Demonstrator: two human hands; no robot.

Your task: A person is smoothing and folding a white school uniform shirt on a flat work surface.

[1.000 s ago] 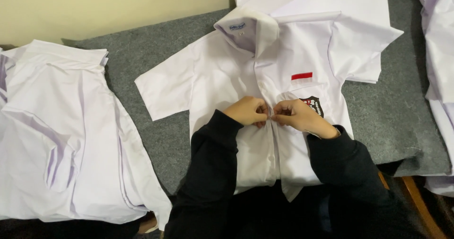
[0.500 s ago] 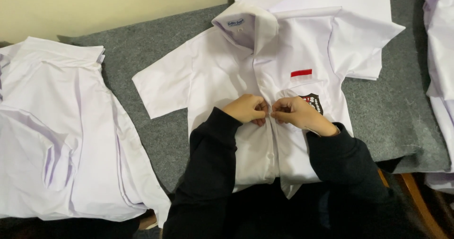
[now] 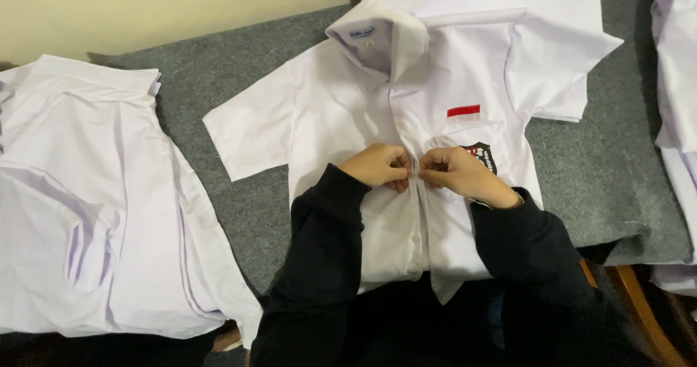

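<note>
The left hand (image 3: 377, 166) and right hand (image 3: 454, 174) are closed in a pinch on the front placket of the white shirt (image 3: 341, 113), fingertips almost meeting at mid-chest. The shirt is laid flat, collar away, on a grey felt mat (image 3: 602, 171). A red patch (image 3: 463, 111) is seen just above the right hand. Left of the shirt, more white shirts (image 3: 87, 207) are piled.

1. Bare grey felt (image 3: 239, 207) lies open between the buttoned shirt (image 3: 348, 113) and the white shirt pile (image 3: 94, 207) on the left.
2. More felt shows to the right, hemmed in by hanging white garments (image 3: 675, 84).
3. Another shirt (image 3: 537, 4) crowds the far edge.
</note>
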